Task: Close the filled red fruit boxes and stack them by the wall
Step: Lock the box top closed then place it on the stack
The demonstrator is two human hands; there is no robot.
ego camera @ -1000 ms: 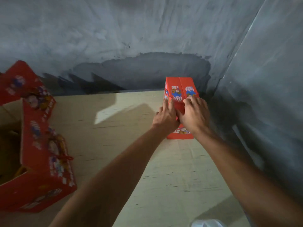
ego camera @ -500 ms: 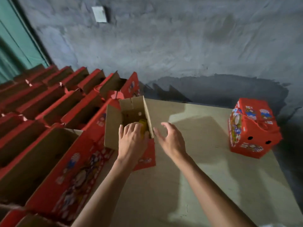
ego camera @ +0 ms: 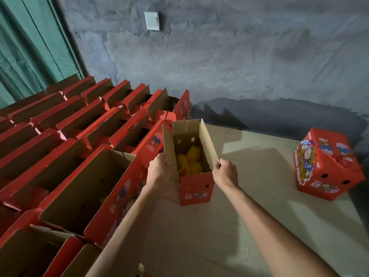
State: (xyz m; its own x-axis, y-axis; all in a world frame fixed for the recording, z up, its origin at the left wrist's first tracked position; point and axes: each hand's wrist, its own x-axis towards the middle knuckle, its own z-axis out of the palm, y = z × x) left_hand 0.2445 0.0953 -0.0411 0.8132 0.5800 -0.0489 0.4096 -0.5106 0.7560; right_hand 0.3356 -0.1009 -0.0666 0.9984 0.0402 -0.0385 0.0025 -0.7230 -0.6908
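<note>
Two hands, left hand (ego camera: pixel 159 168) and right hand (ego camera: pixel 224 172), fingers grasping the open box (ego camera: pixel 196 188) flaps' edges; closed box (ego camera: pixel 327 166) well apart.

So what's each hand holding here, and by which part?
Both hold the open fruit box: the left hand grips the near end of its left top flap, the right hand the near end of its right flap.

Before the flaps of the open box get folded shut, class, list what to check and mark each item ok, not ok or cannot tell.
1. Left hand grips the left flap: ok.
2. Right hand grips the right flap: ok.
3. Fruit sits below the rim: ok.
4. Box rests flat on the board: cannot tell.
5. Room beside the closed box by the wall: ok.
</note>
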